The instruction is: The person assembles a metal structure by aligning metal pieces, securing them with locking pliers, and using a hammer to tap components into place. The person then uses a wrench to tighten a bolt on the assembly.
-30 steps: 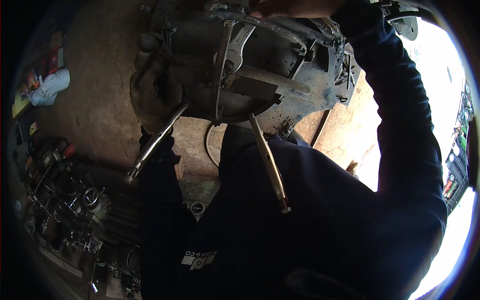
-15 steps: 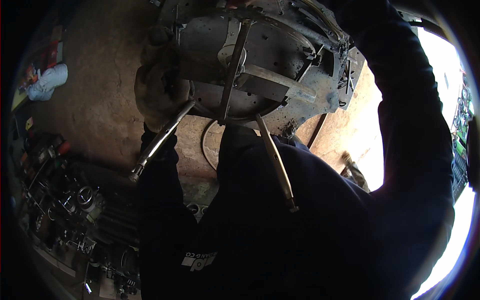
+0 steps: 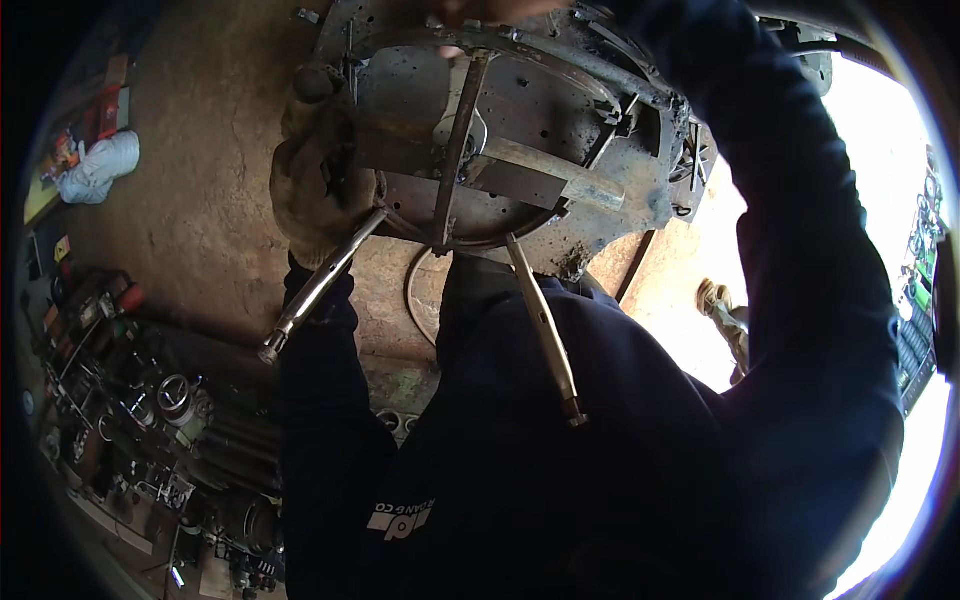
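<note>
A round metal frame (image 3: 447,160), made of a curved ring with a crossbar and long tubular legs, is held over a dark, pitted metal plate (image 3: 640,210). My left hand (image 3: 325,175), in a worn brown work glove, is closed around the frame's left side. At the top edge my bare right hand (image 3: 505,10) is partly cut off by the picture. Its fingers curl over the far part of the ring, and one fingertip shows below it. Two shiny tube legs, the left leg (image 3: 322,287) and the right leg (image 3: 543,325), point toward my body.
Machine parts and tools (image 3: 150,420) crowd the lower left. A white bag (image 3: 100,168) lies by red items at far left. Right of the plate a shoe and trouser leg (image 3: 725,315) show on the sunlit floor. A bent hose or ring (image 3: 415,295) lies below the frame.
My right hand has come into view at the top as its arm shifts left. The frame has moved very slightly left. The shoe at right shows more fully. My left hand stays on the frame.
</note>
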The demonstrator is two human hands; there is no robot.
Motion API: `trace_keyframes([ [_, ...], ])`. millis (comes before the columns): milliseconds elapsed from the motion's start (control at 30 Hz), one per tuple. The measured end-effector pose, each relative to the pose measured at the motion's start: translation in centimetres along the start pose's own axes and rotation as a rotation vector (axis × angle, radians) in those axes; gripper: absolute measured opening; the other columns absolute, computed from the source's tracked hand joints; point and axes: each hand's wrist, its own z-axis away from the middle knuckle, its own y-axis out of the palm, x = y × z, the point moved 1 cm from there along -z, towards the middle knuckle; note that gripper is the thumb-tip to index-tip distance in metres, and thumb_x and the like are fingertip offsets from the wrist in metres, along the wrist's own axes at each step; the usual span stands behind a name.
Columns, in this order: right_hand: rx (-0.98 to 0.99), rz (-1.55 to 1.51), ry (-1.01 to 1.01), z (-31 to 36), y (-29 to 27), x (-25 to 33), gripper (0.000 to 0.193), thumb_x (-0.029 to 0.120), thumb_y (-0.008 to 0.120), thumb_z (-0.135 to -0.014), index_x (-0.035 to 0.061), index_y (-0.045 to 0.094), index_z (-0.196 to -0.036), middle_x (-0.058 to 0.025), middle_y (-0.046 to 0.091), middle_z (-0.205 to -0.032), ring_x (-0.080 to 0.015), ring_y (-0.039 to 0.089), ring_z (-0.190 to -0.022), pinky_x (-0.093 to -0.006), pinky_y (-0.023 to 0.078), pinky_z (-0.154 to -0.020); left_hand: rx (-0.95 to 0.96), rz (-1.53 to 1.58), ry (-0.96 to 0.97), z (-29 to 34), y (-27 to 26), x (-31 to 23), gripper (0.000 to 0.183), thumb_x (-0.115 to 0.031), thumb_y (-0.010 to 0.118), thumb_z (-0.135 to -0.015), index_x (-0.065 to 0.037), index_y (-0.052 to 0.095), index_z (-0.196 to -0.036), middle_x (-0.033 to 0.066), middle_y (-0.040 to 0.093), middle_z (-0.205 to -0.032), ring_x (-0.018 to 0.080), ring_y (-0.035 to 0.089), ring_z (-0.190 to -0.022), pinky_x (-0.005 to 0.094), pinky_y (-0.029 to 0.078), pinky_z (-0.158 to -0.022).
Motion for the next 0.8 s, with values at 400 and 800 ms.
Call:
trace_keyframes([
  [400, -0.256, -0.534, 0.201, 10.0, 4.0, 0.7, 0.019, 0.027, 0.071, -0.092, 0.0113, 0.080, -0.099, -0.0093, 0.077, -0.093, -0.0254, 0.072, -0.083, -0.0398, 0.056, -0.077, -0.003, -0.063, 0.123, -0.8, -0.5, -0.7, 0.033, -0.003, 0.067, -0.089, 0.002, 0.057, -0.120, 0.0202, 0.069, -0.095, 0.0294, 0.070, -0.073, 0.0366, 0.056, -0.058],
  [800, -0.262, -0.352, -0.077, 6.1, 1.8, -0.9, 0.019, 0.029, 0.071, -0.086, 0.0117, 0.080, -0.087, -0.0098, 0.075, -0.084, -0.0289, 0.069, -0.082, -0.0423, 0.053, -0.076, 0.013, 0.137, 0.131, -1.6, 0.2, 0.1, 0.043, 0.008, 0.064, -0.084, -0.002, 0.052, -0.124, 0.0261, 0.064, -0.116, 0.0344, 0.072, -0.080, 0.0369, 0.054, -0.052],
])
